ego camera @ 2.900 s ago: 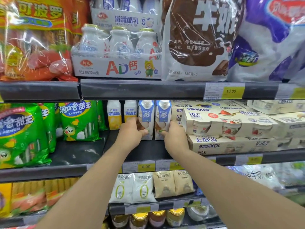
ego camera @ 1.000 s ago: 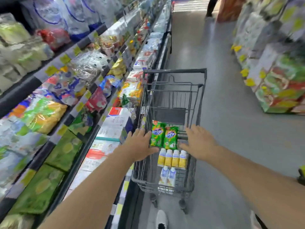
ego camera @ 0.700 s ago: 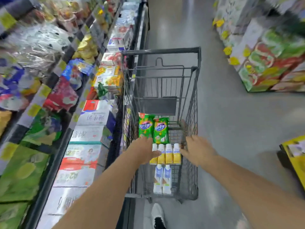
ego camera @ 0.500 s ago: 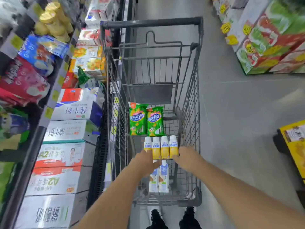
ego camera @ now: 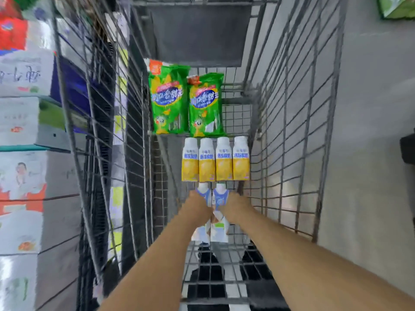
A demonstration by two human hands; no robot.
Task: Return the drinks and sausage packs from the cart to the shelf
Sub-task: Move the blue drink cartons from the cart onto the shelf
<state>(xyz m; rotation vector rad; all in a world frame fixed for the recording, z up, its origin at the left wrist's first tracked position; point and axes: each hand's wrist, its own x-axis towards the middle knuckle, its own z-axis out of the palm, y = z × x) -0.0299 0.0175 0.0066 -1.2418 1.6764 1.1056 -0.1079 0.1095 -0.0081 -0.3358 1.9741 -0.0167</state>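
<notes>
I look down into a grey wire shopping cart (ego camera: 292,135). Two green sausage packs (ego camera: 168,99) lie side by side at its far end. Below them lies a row of several yellow-and-white drink bottles (ego camera: 215,161). Nearest me lie two blue-and-white drink cartons (ego camera: 221,196), side by side. My left hand (ego camera: 197,206) wraps the left carton and my right hand (ego camera: 235,205) wraps the right one. My fingers are hidden beneath the cartons, and both cartons rest on the cart floor.
Stacked white milk cases (ego camera: 22,122) on the low shelf stand close against the cart's left side. Bare grey floor (ego camera: 370,108) runs along the right. My black shoes (ego camera: 208,277) show through the cart's wire bottom. A dark object (ego camera: 407,149) sits at the right edge.
I turned from the shelf to the cart and leaned over it. Both hands passed the yellow bottles and came down onto the two blue-and-white cartons.
</notes>
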